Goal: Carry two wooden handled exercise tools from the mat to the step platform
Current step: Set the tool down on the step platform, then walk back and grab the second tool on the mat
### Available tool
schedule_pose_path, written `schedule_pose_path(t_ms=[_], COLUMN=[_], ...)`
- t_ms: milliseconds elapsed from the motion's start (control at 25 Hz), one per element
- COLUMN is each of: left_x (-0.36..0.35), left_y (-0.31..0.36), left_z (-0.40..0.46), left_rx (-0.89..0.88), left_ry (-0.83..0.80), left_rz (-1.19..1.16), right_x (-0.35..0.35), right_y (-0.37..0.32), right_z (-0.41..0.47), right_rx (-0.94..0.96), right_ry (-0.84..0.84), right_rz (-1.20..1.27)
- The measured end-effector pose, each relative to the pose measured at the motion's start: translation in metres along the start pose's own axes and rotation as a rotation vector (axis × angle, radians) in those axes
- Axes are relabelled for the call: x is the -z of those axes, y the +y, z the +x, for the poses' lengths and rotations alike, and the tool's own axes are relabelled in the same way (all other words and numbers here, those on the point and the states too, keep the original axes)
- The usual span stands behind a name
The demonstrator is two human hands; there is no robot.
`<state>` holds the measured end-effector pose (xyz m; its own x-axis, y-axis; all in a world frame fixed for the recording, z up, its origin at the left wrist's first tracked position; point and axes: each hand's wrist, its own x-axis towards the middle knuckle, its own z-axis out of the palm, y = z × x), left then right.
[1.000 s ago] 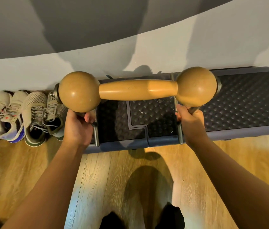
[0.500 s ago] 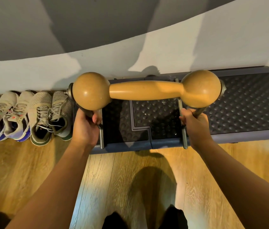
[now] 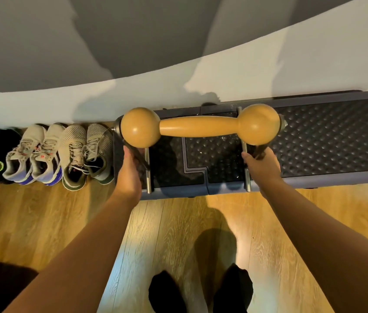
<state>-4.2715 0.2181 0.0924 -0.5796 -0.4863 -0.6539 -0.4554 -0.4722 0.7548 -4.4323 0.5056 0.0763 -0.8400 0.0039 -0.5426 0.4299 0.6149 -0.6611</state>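
The left hand (image 3: pixel 128 175) has its fingers curled round a dark bar under the left ball of the wooden exercise tool (image 3: pixel 200 127), and the right hand (image 3: pixel 262 166) grips a matching bar under the right ball. The tool (a smooth tan handle swelling into a ball at each end, with metal fittings outside the balls) is held level over the left part of the step platform (image 3: pixel 327 141), whose dimpled black top lies against the wall. Shoes (image 3: pixel 65 154) stand in a row on the wooden floor (image 3: pixel 178 233) just left of the platform.
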Motion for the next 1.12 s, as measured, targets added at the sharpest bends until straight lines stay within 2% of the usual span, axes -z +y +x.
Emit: schedule_pose_path(t_ms=[80,160,200,280,400,560,720,880,1000,1120], left_x=[0.005,0.009,0.011,0.008,-0.006,-0.030,-0.057,-0.074,-0.080,-0.083], left_y=[0.001,0.002,0.005,0.021,0.073,0.177,0.292,0.425,0.520,0.606], left_z=[-0.026,-0.059,-0.076,-0.106,-0.142,-0.194,-0.256,-0.334,-0.398,-0.470], left_rx=[0.034,0.030,0.030,-0.008,-0.119,-0.294,-0.502,-0.782,-1.027,-1.203], left_ry=[0.019,0.021,0.001,-0.051,-0.105,-0.212,-0.295,-0.289,-0.209,-0.154], left_rz=[0.031,0.055,0.059,0.053,0.149,0.303,0.389,0.567,0.743,0.793], right_x=[0.010,0.021,0.026,0.035,0.052,0.096,0.149,0.223,0.279,0.342], right_y=[-0.005,-0.015,-0.024,-0.050,-0.109,-0.203,-0.295,-0.413,-0.501,-0.577], right_z=[-0.021,-0.049,-0.063,-0.085,-0.114,-0.166,-0.214,-0.273,-0.325,-0.389], right_rx=[-0.134,-0.218,-0.207,-0.075,0.183,0.442,0.597,0.817,0.979,1.127], right_ry=[-0.085,-0.278,-0.352,-0.393,-0.385,-0.353,-0.280,-0.200,-0.140,-0.061], right_rz=[0.026,0.000,-0.060,-0.199,-0.347,-0.316,-0.209,-0.084,-0.028,-0.029])
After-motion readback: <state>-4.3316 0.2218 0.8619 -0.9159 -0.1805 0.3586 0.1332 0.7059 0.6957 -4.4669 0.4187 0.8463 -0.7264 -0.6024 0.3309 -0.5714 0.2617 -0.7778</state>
